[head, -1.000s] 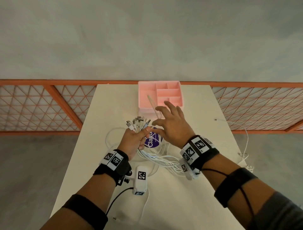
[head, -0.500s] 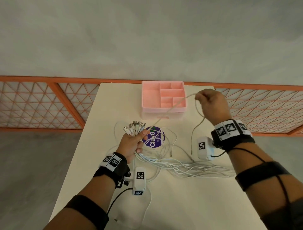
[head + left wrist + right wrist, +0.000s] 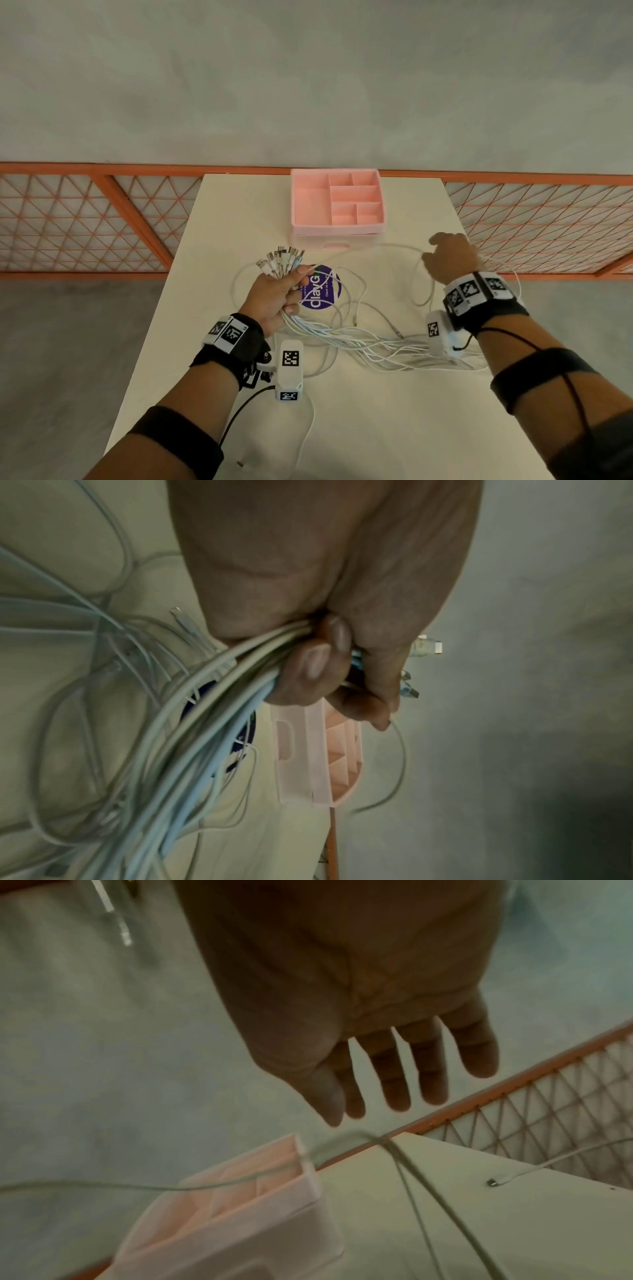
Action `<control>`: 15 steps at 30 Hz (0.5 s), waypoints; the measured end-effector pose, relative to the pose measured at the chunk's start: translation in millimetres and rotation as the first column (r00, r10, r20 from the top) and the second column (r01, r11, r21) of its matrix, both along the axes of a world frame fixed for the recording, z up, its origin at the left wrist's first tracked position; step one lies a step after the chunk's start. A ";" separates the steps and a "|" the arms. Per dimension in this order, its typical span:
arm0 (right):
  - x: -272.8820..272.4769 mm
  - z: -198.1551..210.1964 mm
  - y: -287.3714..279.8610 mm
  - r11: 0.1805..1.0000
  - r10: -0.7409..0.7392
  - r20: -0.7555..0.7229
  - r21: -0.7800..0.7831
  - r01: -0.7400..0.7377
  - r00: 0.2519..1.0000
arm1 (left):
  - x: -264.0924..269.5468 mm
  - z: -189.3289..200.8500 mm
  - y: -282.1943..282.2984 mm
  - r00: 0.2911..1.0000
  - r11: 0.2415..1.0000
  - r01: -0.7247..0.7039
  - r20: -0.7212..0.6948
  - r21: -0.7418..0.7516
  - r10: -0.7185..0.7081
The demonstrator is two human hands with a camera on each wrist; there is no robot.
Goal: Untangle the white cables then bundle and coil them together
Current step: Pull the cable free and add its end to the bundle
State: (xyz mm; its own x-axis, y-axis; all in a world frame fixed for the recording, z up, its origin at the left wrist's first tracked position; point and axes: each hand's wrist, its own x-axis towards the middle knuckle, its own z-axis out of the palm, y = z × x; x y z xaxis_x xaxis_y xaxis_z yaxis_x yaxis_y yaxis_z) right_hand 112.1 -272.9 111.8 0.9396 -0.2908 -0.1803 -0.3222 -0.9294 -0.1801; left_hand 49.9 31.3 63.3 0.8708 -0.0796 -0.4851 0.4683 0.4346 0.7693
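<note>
Grey floor and an orange lattice railing (image 3: 85, 222) surround the cream worktop (image 3: 376, 428), where a pink compartment tray (image 3: 337, 205) sits at the far edge. Left hand (image 3: 277, 298) has its fingers (image 3: 315, 664) clenched round the white cables (image 3: 359, 342) just below their fanned plugs; the rest trails across the worktop. Right hand (image 3: 448, 257) hovers released, fingers (image 3: 397, 1080) straight, one cable strand (image 3: 370, 250) running just beneath them

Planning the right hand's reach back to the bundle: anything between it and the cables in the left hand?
Nothing visible blocks it. Between the open right hand and the cable bundle gripped by the left hand there is only bare table and one loose white strand. The pink organizer sits farther back, off that line.
</note>
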 end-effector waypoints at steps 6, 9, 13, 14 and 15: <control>-29.9 7.9 91.7 0.675 0.578 0.267 0.375 -0.636 0.771 | 1.6 6.7 -9.9 0.998 0.997 0.049 0.028 0.052 -0.051; -30.5 12.6 120.6 0.622 0.661 0.236 0.359 -0.696 0.712 | -1.1 5.4 -7.6 0.998 0.997 0.042 0.049 0.057 -0.045; -20.9 22.4 118.4 0.620 0.588 0.267 0.458 -0.638 0.763 | -4.6 3.0 0.2 0.998 0.999 0.031 0.056 0.021 -0.032; -19.5 25.2 117.6 0.625 0.569 0.278 0.466 -0.627 0.774 | -4.7 3.2 0.2 0.997 0.999 0.037 0.066 0.026 -0.038; -18.8 27.6 117.0 0.629 0.543 0.295 0.477 -0.614 0.786 | -4.6 4.3 -0.9 0.996 0.998 0.040 0.077 0.040 -0.043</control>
State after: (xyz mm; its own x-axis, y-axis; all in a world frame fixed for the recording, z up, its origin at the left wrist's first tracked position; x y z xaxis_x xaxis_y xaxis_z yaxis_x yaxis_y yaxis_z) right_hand 93.3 -155.9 139.4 0.9038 0.4278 -0.0109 0.3041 -0.6598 -0.6871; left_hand 45.4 30.4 67.6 0.9025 -0.0987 -0.4192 0.4230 0.3856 0.8200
